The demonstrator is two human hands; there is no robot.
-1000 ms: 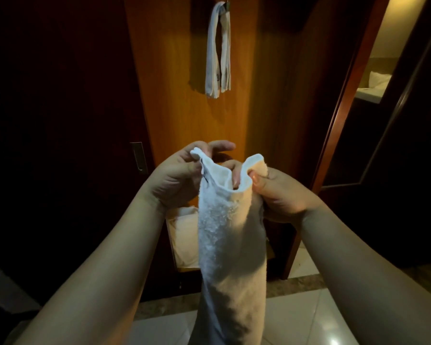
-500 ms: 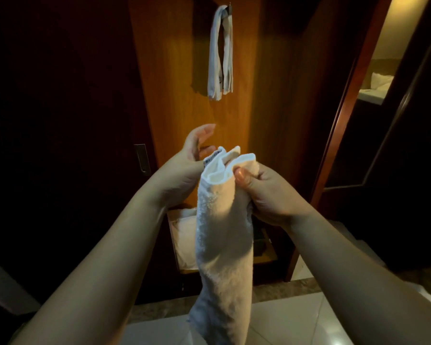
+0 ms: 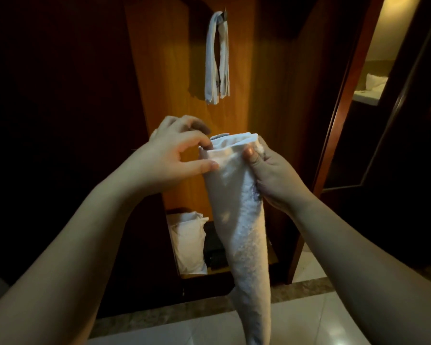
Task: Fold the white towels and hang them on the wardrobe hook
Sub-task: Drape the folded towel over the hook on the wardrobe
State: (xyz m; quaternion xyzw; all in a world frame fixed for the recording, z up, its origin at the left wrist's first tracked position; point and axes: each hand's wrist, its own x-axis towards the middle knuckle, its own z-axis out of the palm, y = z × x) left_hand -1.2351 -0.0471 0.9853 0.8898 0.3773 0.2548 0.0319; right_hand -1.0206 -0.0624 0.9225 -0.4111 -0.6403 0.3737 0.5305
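Far left is dark wood, w/ a small metal plate (image 3: 139, 155) on it. The left hand (image 3: 171, 155) is at the top left corner of the white towel (image 3: 239, 220) — thumb and first finger pinch the edge, other fingers curl behind. Low down, a white pillow (image 3: 188, 242) sits on a wardrobe shelf (image 3: 219, 271). The towel hangs long and folded in the middle, down over the pale floor tiles (image 3: 296, 324). Up high, another folded towel (image 3: 217, 61) hangs from the wardrobe hook (image 3: 225, 14) on the orange wood panel (image 3: 164, 70). The right hand (image 3: 271, 175) grips the towel's top right side — thumb pressed on the front. Far right, a door frame (image 3: 343, 95) & a lit room.
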